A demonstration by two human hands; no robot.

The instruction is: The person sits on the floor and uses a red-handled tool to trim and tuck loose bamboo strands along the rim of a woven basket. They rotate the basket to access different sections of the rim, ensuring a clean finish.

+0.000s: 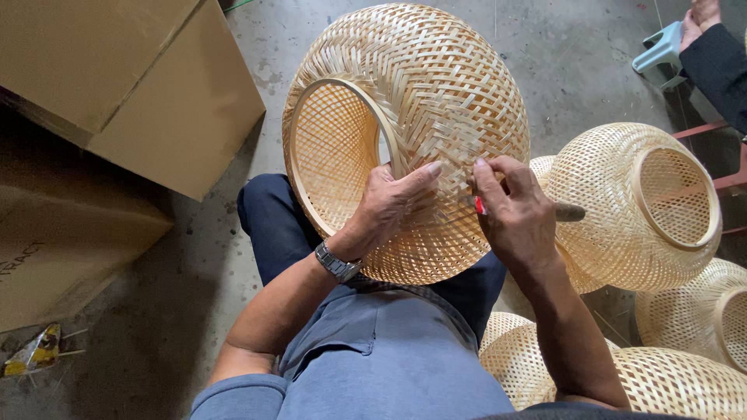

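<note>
From the head camera I saw the woven bamboo lampshade (420, 101) resting on the person's lap, tilted so that its round open rim faced left. The left hand (385, 206) lay flat against the weave just below the rim, fingers extended and pressed on the strips, thumb at the rim edge; it clasped nothing. The right hand (517, 214) was closed around a small tool with a red part (480, 206) and a dark handle end (569, 211), the tip set against the weave just beside the left fingertips. A metal wristwatch (337, 263) sat on the left wrist.

Finished bamboo shades crowded the right side: one (638, 206) just behind the right hand, others (700, 311) lower down near the right forearm. Cardboard boxes (132, 78) stood at the left on the concrete floor (194, 280). At the upper right, another person's dark sleeve (720, 66) showed beside a pale plastic stool (661, 47).
</note>
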